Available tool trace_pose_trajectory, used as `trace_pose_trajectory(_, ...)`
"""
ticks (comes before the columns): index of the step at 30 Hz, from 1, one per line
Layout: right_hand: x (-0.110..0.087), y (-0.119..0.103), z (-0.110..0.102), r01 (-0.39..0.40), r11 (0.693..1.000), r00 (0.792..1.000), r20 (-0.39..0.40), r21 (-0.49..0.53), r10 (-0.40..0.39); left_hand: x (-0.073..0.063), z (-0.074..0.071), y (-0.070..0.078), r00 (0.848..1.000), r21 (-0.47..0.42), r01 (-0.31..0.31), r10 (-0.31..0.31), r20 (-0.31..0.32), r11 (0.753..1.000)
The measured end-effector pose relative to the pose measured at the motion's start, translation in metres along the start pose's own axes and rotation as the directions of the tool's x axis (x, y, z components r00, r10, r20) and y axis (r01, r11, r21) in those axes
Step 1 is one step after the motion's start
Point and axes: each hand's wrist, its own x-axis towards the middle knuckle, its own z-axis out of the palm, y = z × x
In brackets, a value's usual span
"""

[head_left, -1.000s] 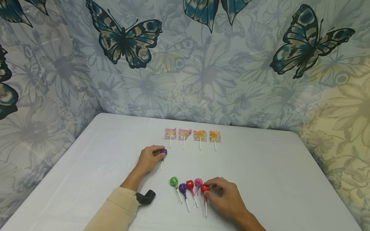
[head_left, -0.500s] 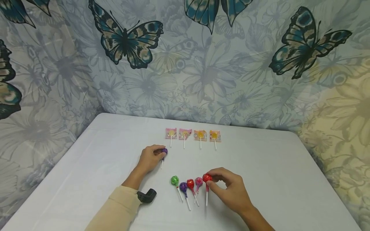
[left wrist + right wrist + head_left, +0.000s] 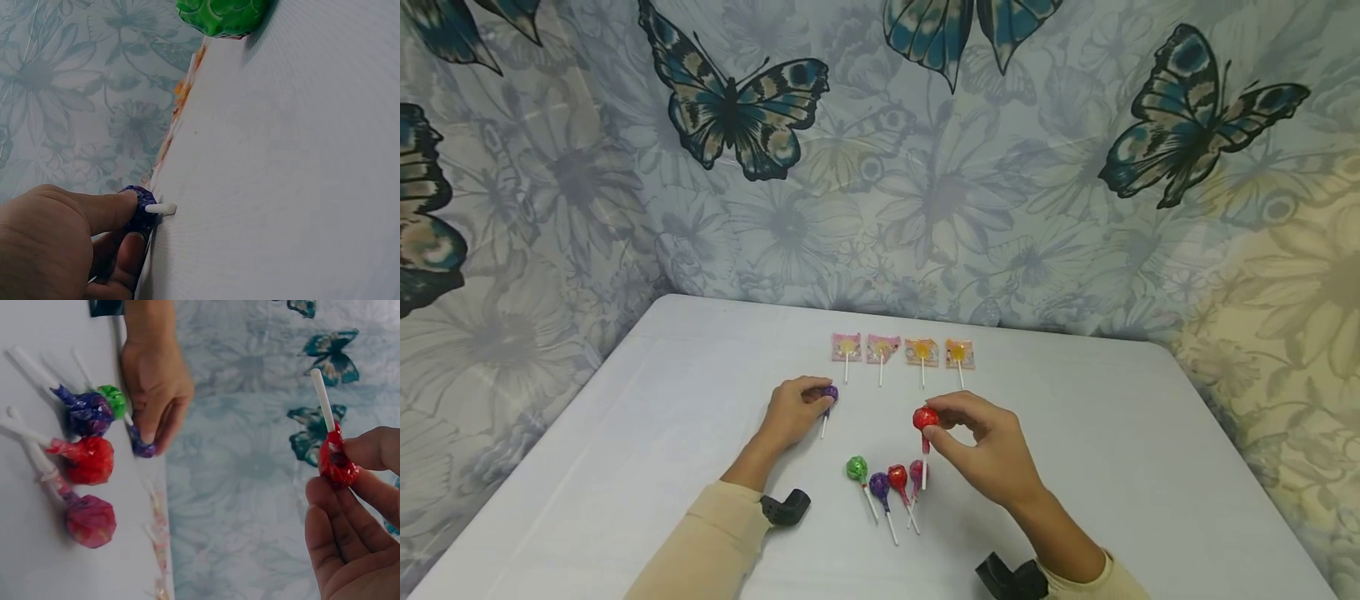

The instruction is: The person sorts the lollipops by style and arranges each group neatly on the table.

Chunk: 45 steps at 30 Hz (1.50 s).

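My left hand pinches the head of a purple lollipop at the table, its white stick pointing toward me. In the left wrist view thumb and fingers grip that purple lollipop. Raised over the table, my right hand holds a red lollipop by its head, stick downward. The right wrist view shows the red lollipop between thumb and fingers. Below it lie a green lollipop, another purple lollipop, a second red lollipop and a pink lollipop, partly overlapped by the held stick.
Toward the back of the white table is a row of flat wrapped lollipops: two in pink wrappers, one of them a pink packet, and two in orange wrappers, one an orange packet. A butterfly-print cloth hangs behind the table.
My right hand has lifted the red lollipop from beside the pink one and carried it up and forward, toward the back row. The left hand stays with the purple lollipop.
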Motion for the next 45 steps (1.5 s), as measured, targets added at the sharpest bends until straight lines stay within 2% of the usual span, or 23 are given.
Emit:
trace_pose_trajectory(7, 0.021, -0.01, 0.01, 0.015, 0.999, 1.0, -0.009, -0.051, -0.015, 0.0, 0.0, 0.0, 1.0, -0.003, 0.007, -0.007, 0.001, 1.0)
trace_pose_trajectory(13, 0.035, -0.028, 0.016, -0.022, 0.997, 1.0, 0.015, -0.073, 0.023, -0.001, -0.001, 0.001, 1.0, -0.002, 0.0, 0.0, 0.005, 1.0)
trace_pose_trajectory(22, 0.048, -0.018, 0.026, -0.083, 0.994, 0.996, 0.012, -0.077, 0.084, 0.0, 0.0, -0.001, 1.0, -0.001, -0.009, 0.009, 0.008, 1.0)
trace_pose_trajectory(25, 0.052, -0.008, 0.031, -0.132, 0.987, 0.991, 0.015, -0.094, 0.134, 0.0, 0.0, 0.0, 1.0, -0.01, -0.018, 0.018, 0.009, 1.0)
trace_pose_trajectory(31, 0.059, 0.041, 0.044, -0.24, 0.961, 0.966, 0.061, -0.141, 0.25, -0.001, 0.0, 0.001, 1.0, -0.009, -0.022, 0.022, 0.003, 1.0)
trace_pose_trajectory(35, 0.066, 0.05, 0.05, -0.28, 0.945, 0.947, 0.111, -0.17, 0.301, -0.001, 0.0, 0.0, 1.0, -0.001, -0.024, 0.024, 0.004, 1.0)
trace_pose_trajectory(42, 0.078, 0.06, 0.059, -0.363, 0.896, 0.887, 0.201, -0.254, 0.416, 0.0, 0.001, -0.002, 1.0, -0.012, -0.005, 0.005, 0.003, 1.0)
trace_pose_trajectory(45, 0.081, 0.065, 0.062, -0.364, 0.885, 0.875, 0.218, -0.291, 0.432, 0.0, 0.001, -0.002, 1.0, -0.009, -0.007, 0.007, 0.006, 1.0)
